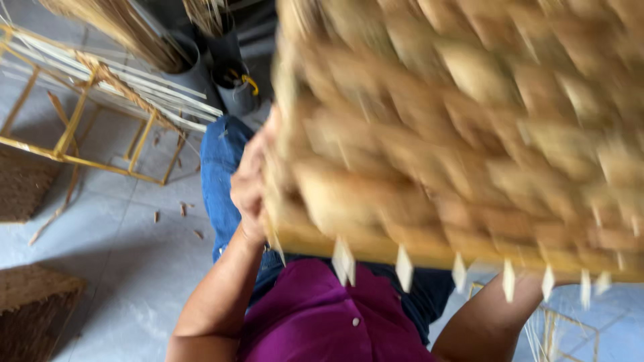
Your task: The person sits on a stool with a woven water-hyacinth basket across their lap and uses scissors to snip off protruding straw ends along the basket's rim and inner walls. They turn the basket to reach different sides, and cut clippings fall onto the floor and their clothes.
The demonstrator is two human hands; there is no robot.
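Woven panel of thick tan fibre fills the upper right of the head view, held up close to the camera and badly blurred. Weave reads as broad plaited strands in a basket pattern. Along its lower edge runs a yellow frame bar, with short pale cut strand ends sticking down past it at intervals.

Left hand: curled against the left edge of the panel, fingers wrapped onto the weave, gripping it. Forearm runs down and left toward the bottom of the view.

Right hand: hidden behind the panel. Only the right forearm shows, rising from the lower edge to the underside of the yellow bar. Cannot tell whether that hand is gripping or loose.

Person wears a magenta top and blue jeans, and appears seated above a pale tiled floor.

Surroundings: yellow rod frame lying on the floor at upper left, partly wrapped with fibre. Dark cylindrical containers at top centre, bundles of dry straw-coloured reed standing in them. Two brown woven mats at the left edge. Small fibre scraps scattered on the floor near the jeans. Second thin frame partly visible at lower right.
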